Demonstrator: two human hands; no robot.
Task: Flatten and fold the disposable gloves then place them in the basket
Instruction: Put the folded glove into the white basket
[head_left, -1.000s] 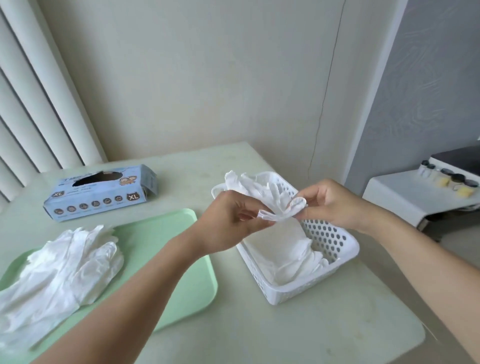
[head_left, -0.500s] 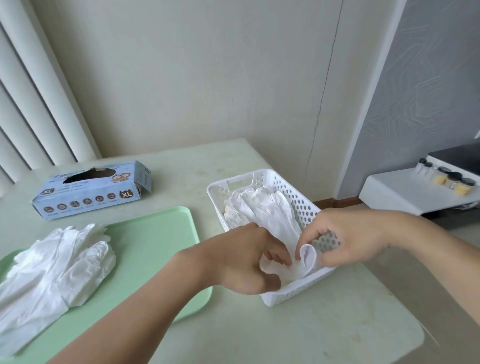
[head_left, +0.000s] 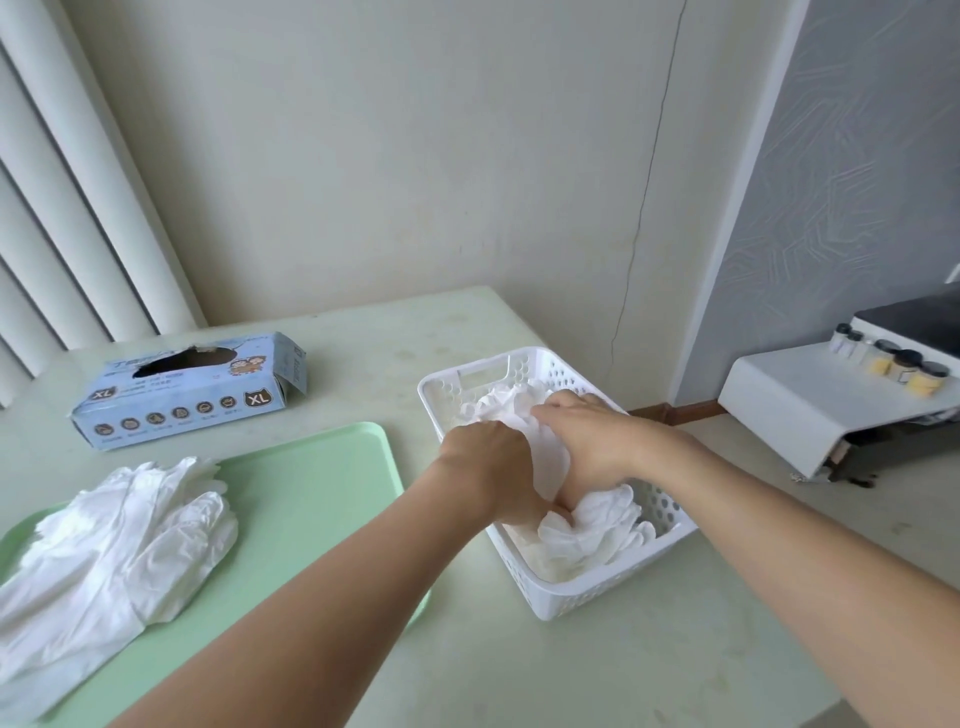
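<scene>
While crumpled white film gloves (head_left: 111, 525) lie heaped on the smooth mint tray (head_left: 311, 467) nearest me, both hands have dropped into the perforated white basket (head_left: 597, 592) on the worktop (head_left: 649, 675): left hand (head_left: 493, 467) and right hand (head_left: 592, 441) press the folded gloves (head_left: 587, 535) down, grip hidden. Beyond sits a blue cardboard box (head_left: 192, 389).

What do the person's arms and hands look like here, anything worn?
Both are bare. The left hand and right hand show no gloves, rings or watch. Both forearms are uncovered up to the frame edge, so no sleeves, bands or markings are visible. The fingertips are hidden among the gloves in the basket.
</scene>
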